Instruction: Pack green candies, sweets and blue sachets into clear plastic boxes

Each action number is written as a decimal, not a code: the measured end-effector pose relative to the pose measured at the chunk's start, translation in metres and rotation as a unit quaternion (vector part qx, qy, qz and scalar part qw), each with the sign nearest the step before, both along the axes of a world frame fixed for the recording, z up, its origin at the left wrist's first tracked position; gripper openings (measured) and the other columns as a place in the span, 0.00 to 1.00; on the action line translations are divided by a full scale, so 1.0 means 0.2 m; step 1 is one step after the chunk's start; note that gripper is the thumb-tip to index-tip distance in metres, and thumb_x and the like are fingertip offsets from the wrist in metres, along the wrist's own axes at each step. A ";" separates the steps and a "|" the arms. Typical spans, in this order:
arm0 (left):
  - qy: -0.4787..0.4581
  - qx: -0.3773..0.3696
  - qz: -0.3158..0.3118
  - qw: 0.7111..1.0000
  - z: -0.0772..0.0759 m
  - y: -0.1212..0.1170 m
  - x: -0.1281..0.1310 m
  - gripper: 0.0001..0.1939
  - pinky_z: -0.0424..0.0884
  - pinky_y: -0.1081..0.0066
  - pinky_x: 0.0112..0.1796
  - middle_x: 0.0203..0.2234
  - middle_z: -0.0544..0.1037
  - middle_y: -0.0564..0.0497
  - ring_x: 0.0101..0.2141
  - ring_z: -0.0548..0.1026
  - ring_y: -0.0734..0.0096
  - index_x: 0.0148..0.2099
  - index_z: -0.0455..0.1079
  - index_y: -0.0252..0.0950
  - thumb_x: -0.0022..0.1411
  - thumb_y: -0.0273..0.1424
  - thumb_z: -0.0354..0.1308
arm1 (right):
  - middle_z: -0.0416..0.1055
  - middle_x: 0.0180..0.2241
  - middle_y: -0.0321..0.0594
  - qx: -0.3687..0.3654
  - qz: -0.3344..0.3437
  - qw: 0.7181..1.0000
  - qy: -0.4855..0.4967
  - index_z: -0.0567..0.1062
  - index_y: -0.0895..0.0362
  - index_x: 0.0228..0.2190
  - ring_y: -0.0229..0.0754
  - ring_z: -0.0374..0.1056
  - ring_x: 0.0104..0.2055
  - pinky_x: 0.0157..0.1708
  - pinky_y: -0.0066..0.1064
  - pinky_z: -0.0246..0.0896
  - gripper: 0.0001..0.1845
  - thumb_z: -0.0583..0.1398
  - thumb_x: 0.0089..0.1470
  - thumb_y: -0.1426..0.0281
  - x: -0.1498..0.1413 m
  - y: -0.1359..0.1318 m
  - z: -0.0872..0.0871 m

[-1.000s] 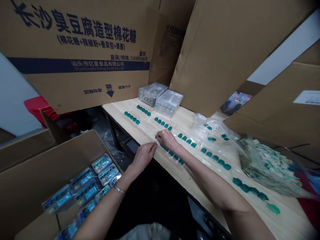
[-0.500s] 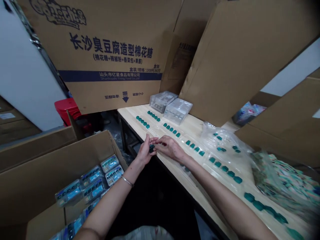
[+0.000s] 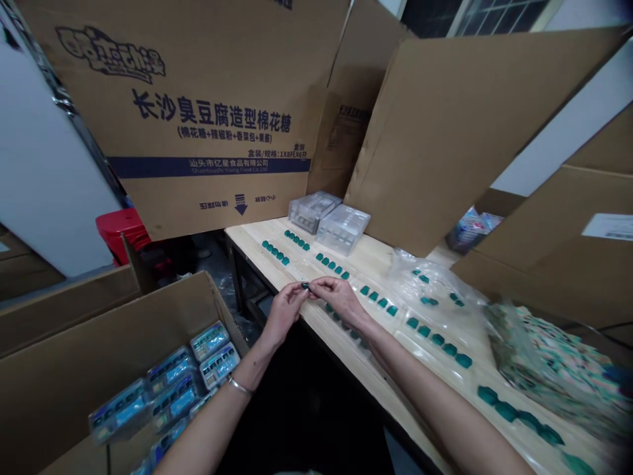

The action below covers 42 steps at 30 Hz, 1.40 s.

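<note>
The work in hand is dealing with small teal pieces singly. The left hand (image 3: 284,311) and right hand (image 3: 339,298) are half closed, fingertips meeting on one small teal piece (image 3: 305,285) just above the wooden table (image 3: 252,237) (which hand bears more of it is too small to tell). Next, the piece seems to call for a place near the row of teal pieces (image 3: 378,301).

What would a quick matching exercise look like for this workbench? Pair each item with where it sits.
Items:
1. Clear plastic trays
2. Blue-labelled packs
3. Metal bangle
4. Small teal piece

Places:
A. On the left wrist
B. Between the fingertips of the left hand and right hand
C. Far end of the wooden table
D. Inside the open cardboard box

Pairs: 1-C, 2-D, 3-A, 4-B
</note>
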<state>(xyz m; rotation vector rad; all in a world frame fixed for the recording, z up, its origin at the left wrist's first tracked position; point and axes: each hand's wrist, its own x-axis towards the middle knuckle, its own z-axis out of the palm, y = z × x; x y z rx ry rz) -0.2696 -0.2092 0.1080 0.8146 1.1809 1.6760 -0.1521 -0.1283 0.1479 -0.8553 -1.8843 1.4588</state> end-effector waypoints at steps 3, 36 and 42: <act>0.123 0.035 0.070 0.989 0.01 0.01 0.00 0.13 0.66 0.76 0.26 0.34 0.77 0.48 0.28 0.72 0.73 0.41 0.75 0.36 0.53 0.35 0.62 | 0.75 0.24 0.37 -0.035 0.001 0.999 0.028 0.76 0.59 0.27 0.38 0.71 0.28 0.35 0.30 0.66 0.15 0.65 0.42 0.59 0.01 -0.01 0.01; 0.173 -0.005 0.092 0.981 0.03 0.06 0.01 0.15 0.50 0.78 0.17 0.13 0.63 0.59 0.15 0.55 0.82 0.36 0.75 0.30 0.50 0.37 0.62 | 0.71 0.25 0.40 0.294 -0.023 0.956 -0.011 0.75 0.58 0.22 0.38 0.67 0.30 0.34 0.28 0.62 0.14 0.55 0.56 0.71 0.08 -0.05 0.01; 0.204 0.006 0.095 0.974 0.06 0.04 0.03 0.15 0.51 0.78 0.17 0.14 0.64 0.59 0.15 0.54 0.83 0.36 0.76 0.30 0.48 0.35 0.63 | 0.71 0.27 0.41 0.297 -0.030 0.954 -0.008 0.75 0.59 0.24 0.38 0.68 0.30 0.32 0.27 0.63 0.12 0.55 0.55 0.73 0.07 -0.06 -0.01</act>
